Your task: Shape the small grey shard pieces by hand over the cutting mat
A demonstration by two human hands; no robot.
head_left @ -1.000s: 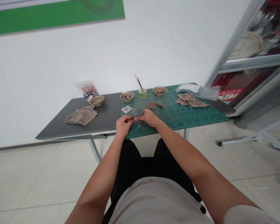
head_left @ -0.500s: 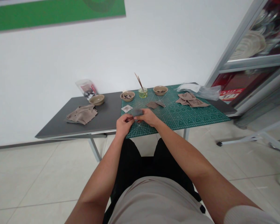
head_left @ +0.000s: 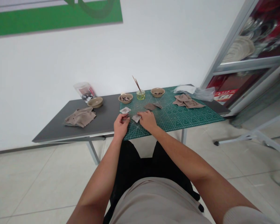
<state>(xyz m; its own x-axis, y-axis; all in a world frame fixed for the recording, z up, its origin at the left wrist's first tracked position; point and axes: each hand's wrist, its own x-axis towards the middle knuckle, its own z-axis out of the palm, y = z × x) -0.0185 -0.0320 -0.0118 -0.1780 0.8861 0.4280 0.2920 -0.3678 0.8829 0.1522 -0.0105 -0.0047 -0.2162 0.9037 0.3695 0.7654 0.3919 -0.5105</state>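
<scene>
My right hand (head_left: 148, 120) is low over the mat, thumb and fingers closed at the edge of a small pale grey square piece (head_left: 136, 118), perhaps cloth or paper. To its left, my left hand (head_left: 120, 126) is curled with the fingertips together around something small and dark that I cannot make out. Just beyond that hand lies a whitish square piece with a greyish centre (head_left: 125, 110). A brown square piece (head_left: 149, 106) and a grey translucent piece (head_left: 158, 105) rest farther back on the green cutting mat (head_left: 168, 119).
Two tan bowls with small dark bits, a left bowl (head_left: 125, 98) and a right bowl (head_left: 158, 92), flank a glass jar (head_left: 140, 95) holding thin sticks. Brown cloth (head_left: 188, 101) and a plastic bag (head_left: 204, 93) lie right. More cloth (head_left: 81, 117) and another bowl (head_left: 95, 102) are left.
My hands have drawn apart. The dark grey sheet held between them no longer shows there, and a pale square piece now shows at my right fingertips.
</scene>
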